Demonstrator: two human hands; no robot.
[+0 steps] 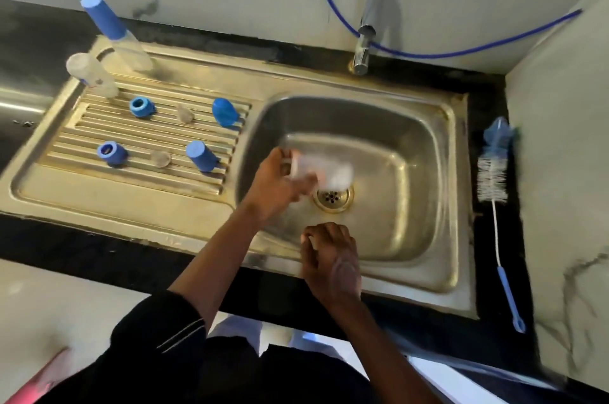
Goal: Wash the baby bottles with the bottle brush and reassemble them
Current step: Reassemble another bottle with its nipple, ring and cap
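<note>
Baby bottle: a clear body, badly motion-blurred, held over the sink basin at frame centre, just above and left of the drain. Its long axis runs roughly left to right across the frame. The blur hides which end carries the mouth.

Left hand: reaches in from lower left, fingers wrapped round the left end of the bottle, gripping it.

Right hand: sits lower centre at the near wall of the basin with its fingers curled. Whether it holds anything cannot be told.

Bottle brush: lies on the dark worktop at the right of the frame, just outside the sink rim. Its long axis runs top to bottom, bristle head toward the wall and blue handle toward the near edge. It is well apart from both hands, with no hand on it.

Assessment: the brush lies to the right of the bottle, and the right hand is the nearer of the two. Its handle end points toward that hand. Brushing probably calls for a reach to the right.

Drainboard, left of frame: two blue screw rings, two blue caps and two small pale pieces, probably teats, all set apart. A capped bottle and an open clear bottle stand at upper left. Reassembly is not begun for these parts.
</note>
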